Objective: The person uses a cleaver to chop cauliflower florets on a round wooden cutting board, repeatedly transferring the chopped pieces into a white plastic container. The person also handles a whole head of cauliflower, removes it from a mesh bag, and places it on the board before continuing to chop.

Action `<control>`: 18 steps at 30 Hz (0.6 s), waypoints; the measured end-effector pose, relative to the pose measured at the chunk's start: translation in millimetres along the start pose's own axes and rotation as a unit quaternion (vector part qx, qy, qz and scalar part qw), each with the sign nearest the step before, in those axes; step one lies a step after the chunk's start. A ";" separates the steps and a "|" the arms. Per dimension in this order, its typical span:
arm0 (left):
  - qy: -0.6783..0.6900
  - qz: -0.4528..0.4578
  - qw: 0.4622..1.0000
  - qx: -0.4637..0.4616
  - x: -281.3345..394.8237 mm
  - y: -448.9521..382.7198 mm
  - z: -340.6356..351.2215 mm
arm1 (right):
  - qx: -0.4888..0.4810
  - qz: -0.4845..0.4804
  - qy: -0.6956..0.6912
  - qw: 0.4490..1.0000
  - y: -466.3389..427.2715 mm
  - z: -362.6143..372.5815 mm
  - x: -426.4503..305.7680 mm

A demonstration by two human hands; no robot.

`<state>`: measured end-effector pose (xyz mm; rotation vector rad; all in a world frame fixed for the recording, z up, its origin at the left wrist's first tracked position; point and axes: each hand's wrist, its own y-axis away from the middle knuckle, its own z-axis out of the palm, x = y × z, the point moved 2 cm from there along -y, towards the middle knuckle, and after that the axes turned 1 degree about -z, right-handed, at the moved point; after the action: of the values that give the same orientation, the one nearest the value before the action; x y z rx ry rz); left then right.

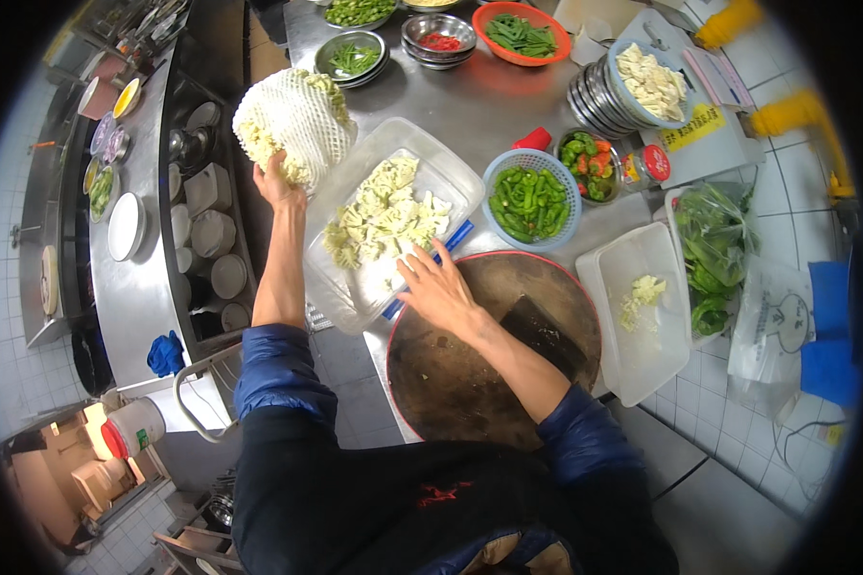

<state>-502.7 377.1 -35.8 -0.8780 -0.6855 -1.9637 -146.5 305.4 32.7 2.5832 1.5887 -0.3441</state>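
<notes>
My left hand (pixel 280 183) grips a whole cauliflower (pixel 309 122) partly wrapped in a white foam net, raised by the left end of a clear plastic container (pixel 464 176). Cut cauliflower florets (pixel 388 205) lie in that container. Over its near side my right hand (pixel 439 287) is spread, fingertips at the nearest florets; whether they touch is unclear. Below my right forearm is a round wooden chopping block (pixel 446 381) with a red rim. A dark, broad-bladed cleaver (pixel 543 338) lies flat on it, partly hidden by the forearm.
Right of the block stands a white plastic tub (pixel 640 352) with cauliflower scraps. Green peppers fill a blue basket (pixel 532 205) behind the block. Stacked metal bowls (pixel 597 100) and an orange basket (pixel 521 32) stand farther back. A steel counter (pixel 137 287) runs along the left.
</notes>
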 end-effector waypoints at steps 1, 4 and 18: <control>-0.005 -0.009 1.000 0.020 -3.8 -2.3 -5.8 | -0.045 -0.004 -0.040 0.998 -1.3 6.5 5.0; 0.026 -0.010 0.999 0.036 -6.9 -15.1 -16.0 | 0.020 -0.037 -0.049 0.998 3.2 12.5 9.8; 0.039 0.020 0.992 0.117 37.5 -53.3 -35.4 | 0.012 -0.055 -0.053 0.997 8.5 17.1 4.4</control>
<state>-574.6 359.0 -34.6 -0.6645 -0.8274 -1.8284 -139.5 302.1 14.8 2.4548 1.7036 -0.5025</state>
